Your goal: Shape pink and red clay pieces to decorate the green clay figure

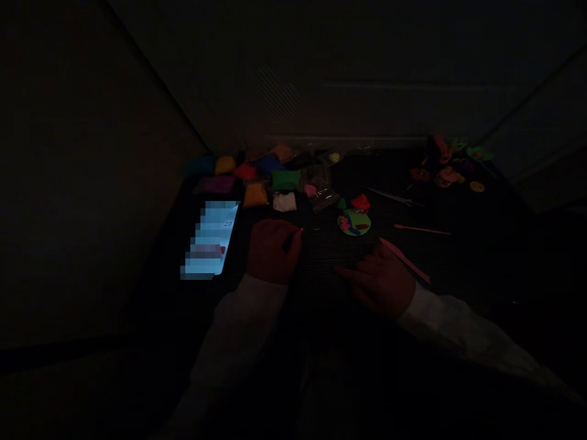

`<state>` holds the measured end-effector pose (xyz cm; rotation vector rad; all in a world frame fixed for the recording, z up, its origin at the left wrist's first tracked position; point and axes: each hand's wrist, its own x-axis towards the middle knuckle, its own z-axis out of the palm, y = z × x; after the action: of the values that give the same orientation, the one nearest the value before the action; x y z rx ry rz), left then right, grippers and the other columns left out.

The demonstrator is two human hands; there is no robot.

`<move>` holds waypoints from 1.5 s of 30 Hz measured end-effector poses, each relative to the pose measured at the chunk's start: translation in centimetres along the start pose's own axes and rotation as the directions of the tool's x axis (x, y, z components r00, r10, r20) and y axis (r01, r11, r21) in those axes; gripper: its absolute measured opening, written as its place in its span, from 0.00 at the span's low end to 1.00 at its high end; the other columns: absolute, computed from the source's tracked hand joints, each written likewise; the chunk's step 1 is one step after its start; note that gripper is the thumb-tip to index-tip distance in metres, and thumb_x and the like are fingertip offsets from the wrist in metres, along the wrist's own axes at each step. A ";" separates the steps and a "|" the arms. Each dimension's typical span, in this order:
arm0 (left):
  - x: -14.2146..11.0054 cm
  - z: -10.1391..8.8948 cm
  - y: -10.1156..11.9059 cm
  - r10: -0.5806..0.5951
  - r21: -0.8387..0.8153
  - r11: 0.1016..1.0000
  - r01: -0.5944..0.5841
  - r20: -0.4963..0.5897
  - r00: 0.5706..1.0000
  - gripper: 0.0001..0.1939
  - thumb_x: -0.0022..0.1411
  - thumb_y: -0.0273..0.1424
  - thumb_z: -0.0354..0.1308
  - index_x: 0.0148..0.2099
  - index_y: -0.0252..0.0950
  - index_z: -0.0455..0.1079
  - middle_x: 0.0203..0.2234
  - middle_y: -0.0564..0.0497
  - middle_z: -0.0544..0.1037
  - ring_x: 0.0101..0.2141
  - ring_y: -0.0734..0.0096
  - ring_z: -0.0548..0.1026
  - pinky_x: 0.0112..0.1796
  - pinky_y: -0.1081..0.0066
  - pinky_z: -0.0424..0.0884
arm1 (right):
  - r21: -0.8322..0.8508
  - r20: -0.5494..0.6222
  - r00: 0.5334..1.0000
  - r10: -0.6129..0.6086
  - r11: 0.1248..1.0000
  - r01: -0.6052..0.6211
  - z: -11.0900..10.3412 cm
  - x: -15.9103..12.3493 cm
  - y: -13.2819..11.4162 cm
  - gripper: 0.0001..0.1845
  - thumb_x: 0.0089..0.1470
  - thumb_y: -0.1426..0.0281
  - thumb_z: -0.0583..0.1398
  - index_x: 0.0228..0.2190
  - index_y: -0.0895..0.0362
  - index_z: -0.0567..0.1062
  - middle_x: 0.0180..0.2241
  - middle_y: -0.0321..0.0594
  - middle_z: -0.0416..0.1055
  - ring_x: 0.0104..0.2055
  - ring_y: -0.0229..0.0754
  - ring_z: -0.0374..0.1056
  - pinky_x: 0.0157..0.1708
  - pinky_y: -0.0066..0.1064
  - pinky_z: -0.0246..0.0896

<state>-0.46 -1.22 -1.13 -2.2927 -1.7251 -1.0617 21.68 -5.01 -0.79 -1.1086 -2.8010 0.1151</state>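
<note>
The scene is very dark. My left hand (275, 252) rests on the dark table with thumb and forefinger pinched together; a tiny reddish speck (301, 230) shows at the fingertips, too small to name. My right hand (384, 280) hovers at or lies on the table, forefinger stretched out to the left, the others loosely bent. Right beside its knuckles lies a pink plastic clay knife (410, 263); contact between them is unclear. Beyond and between the hands sits a round green clay disc (362, 231) with blue, pink and red pieces on it. A red clay piece (360, 202) touches its far edge.
A lit phone (230, 238) lies left of my left hand. Several bags of coloured clay, including a green one (285, 179), line the back left. Scissors (393, 196) and a thin pink tool (422, 230) lie right. Colourful clay figures (447, 176) fill the back right corner.
</note>
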 end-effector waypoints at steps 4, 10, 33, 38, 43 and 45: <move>0.0 0.0 0.0 -0.012 -0.006 1.000 0.012 0.001 1.000 0.07 0.53 0.31 0.52 0.31 0.35 0.69 0.28 0.48 0.74 0.35 0.66 0.68 0.39 0.64 0.63 | -0.007 -0.022 0.995 0.093 0.996 -0.093 -0.1 0.0 0.1 0.21 0.50 0.69 0.50 0.47 0.57 0.64 0.28 0.40 0.67 0.31 0.40 0.58 0.43 0.42 0.39; -0.1 -0.1 -0.1 -0.006 -0.012 1.000 0.006 -0.012 1.000 0.07 0.53 0.32 0.52 0.31 0.36 0.69 0.28 0.49 0.73 0.34 0.67 0.68 0.39 0.63 0.64 | 0.049 -0.087 0.990 0.108 0.993 -0.104 0.0 -0.3 0.5 0.20 0.49 0.69 0.51 0.46 0.56 0.66 0.27 0.39 0.66 0.30 0.38 0.58 0.43 0.40 0.40; 0.0 -0.3 0.0 -0.005 0.004 1.000 0.005 0.003 1.000 0.07 0.53 0.32 0.52 0.31 0.35 0.69 0.28 0.49 0.74 0.34 0.67 0.68 0.40 0.64 0.63 | -0.027 0.003 0.999 0.053 0.998 -0.053 -0.3 0.1 0.2 0.22 0.49 0.69 0.51 0.48 0.54 0.64 0.27 0.38 0.67 0.31 0.40 0.58 0.42 0.41 0.38; 0.0 -0.2 0.1 -0.009 0.004 1.000 0.009 0.003 1.000 0.07 0.53 0.32 0.52 0.31 0.35 0.69 0.29 0.49 0.74 0.34 0.67 0.68 0.39 0.64 0.63 | -0.014 0.006 1.000 0.028 1.000 -0.028 -0.3 0.2 0.1 0.22 0.49 0.69 0.51 0.48 0.54 0.63 0.27 0.39 0.67 0.31 0.40 0.58 0.39 0.39 0.41; 0.0 -0.3 0.0 -0.006 -0.010 1.000 0.007 0.026 1.000 0.07 0.53 0.32 0.52 0.31 0.35 0.69 0.28 0.49 0.74 0.34 0.68 0.69 0.40 0.64 0.63 | -0.017 0.012 0.998 0.063 0.998 -0.063 -0.3 0.3 0.0 0.22 0.49 0.69 0.50 0.48 0.55 0.63 0.27 0.39 0.68 0.31 0.40 0.58 0.39 0.39 0.41; 0.0 -0.2 0.0 -0.005 -0.009 1.000 0.006 0.020 1.000 0.07 0.53 0.32 0.52 0.31 0.35 0.69 0.28 0.49 0.74 0.34 0.68 0.69 0.40 0.64 0.63 | -0.004 0.008 0.997 0.075 0.997 -0.075 -0.3 0.3 0.1 0.22 0.50 0.69 0.50 0.48 0.57 0.63 0.27 0.40 0.68 0.31 0.40 0.59 0.39 0.38 0.42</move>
<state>-0.58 -1.28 -0.95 -2.3136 -1.7385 -1.0528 21.60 -4.76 -0.48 -1.2180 -2.7685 0.1218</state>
